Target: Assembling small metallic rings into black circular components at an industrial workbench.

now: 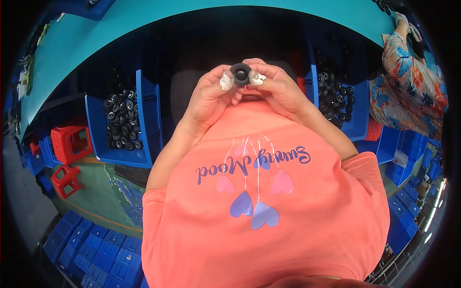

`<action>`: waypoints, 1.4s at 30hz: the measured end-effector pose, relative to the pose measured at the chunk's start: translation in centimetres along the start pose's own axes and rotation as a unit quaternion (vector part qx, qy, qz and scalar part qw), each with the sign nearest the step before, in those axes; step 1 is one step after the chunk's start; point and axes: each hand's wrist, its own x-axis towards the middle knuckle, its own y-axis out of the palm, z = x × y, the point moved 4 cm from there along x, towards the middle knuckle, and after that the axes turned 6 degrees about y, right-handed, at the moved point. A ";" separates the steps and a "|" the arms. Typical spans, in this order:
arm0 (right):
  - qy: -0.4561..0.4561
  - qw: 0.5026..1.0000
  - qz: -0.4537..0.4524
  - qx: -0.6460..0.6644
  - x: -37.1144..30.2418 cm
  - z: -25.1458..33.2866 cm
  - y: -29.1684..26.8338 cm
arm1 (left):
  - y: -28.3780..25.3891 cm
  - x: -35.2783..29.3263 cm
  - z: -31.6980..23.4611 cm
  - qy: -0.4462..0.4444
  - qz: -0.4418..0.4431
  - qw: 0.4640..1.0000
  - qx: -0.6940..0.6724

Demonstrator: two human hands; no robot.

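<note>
Between both hands, in front of my chest, I hold a small black wheel-like ring [240,74] with a round recess in its middle. My left hand [211,91] grips its left side, the thumb wrapped in white tape. On the other side my right hand [277,86] pinches it, that thumb taped in white too. Both hands are closed on the same part, and the fingers behind it are partly hidden. To the left, a blue bin [96,126] holds many black wheels [124,115]. More black wheels [333,98] lie in another blue bin [357,132] to the right.
A teal worktable [158,19] curves along the far side. Red stools [72,144] stand at the left on a green floor. Stacked blue crates [103,254] fill the lower left. At the right, a person in a flowered top [408,86] reaches toward the table with gloved hands.
</note>
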 end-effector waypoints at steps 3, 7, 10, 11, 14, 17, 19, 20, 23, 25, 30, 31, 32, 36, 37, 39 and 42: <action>-0.006 1.000 -0.006 -0.006 0.1 0.0 0.2 | 0.1 0.2 0.0 0.006 0.011 1.000 -0.015; 0.009 1.000 -0.020 -0.013 0.2 -0.3 0.1 | -0.6 0.3 0.3 -0.016 -0.007 1.000 -0.020; -0.017 0.994 -0.063 -0.089 0.0 0.2 0.3 | -0.8 0.3 0.7 -0.023 -0.036 0.999 -0.030; -0.010 0.995 -0.059 -0.078 0.1 0.2 0.4 | -0.7 0.2 0.7 -0.026 -0.039 0.998 -0.045; 0.002 0.996 -0.054 -0.067 0.4 0.2 0.7 | -0.7 0.3 0.8 -0.034 -0.038 0.997 -0.066; 0.002 0.995 -0.056 -0.082 0.7 0.0 0.5 | -1.3 0.3 0.9 -0.034 -0.032 0.996 -0.072; 0.010 0.996 -0.046 -0.081 0.9 0.0 0.5 | -1.3 0.3 0.9 -0.029 -0.027 0.996 -0.078; 0.008 0.996 -0.050 -0.079 1.0 -0.1 0.4 | -1.2 0.3 0.9 -0.025 -0.024 0.996 -0.082; 0.012 0.995 -0.072 -0.061 1.0 -0.4 0.2 | -1.0 0.5 0.6 -0.023 -0.009 0.998 -0.064; 0.023 0.994 -0.099 -0.034 0.8 -0.2 0.1 | -0.7 0.7 0.2 -0.024 -0.033 0.999 0.018; -0.128 0.959 -0.150 -0.202 0.2 0.2 -1.0 | 0.7 0.0 -1.1 0.116 -0.042 0.927 0.354; -0.181 0.935 -0.159 -0.261 0.1 0.5 -1.1 | 0.6 0.0 -1.5 0.160 -0.024 0.882 0.442; -0.232 0.904 -0.168 -0.318 -0.1 0.8 -1.1 | 1.0 -0.1 -1.6 0.181 -0.009 0.877 0.445; -0.348 0.863 -0.147 -0.337 -0.8 1.5 -0.8 | 2.6 -0.2 -2.0 0.231 0.022 0.878 0.418; -0.362 0.857 -0.136 -0.339 -0.9 1.5 -0.8 | 2.7 -0.1 -2.0 0.234 0.021 0.885 0.402; -0.379 0.859 -0.122 -0.323 -0.8 1.3 -0.9 | 2.9 -0.1 -1.9 0.266 0.043 0.854 0.444; -0.387 0.867 -0.112 -0.294 -0.7 1.2 -1.0 | 3.8 -0.4 -2.0 0.251 0.018 0.861 0.443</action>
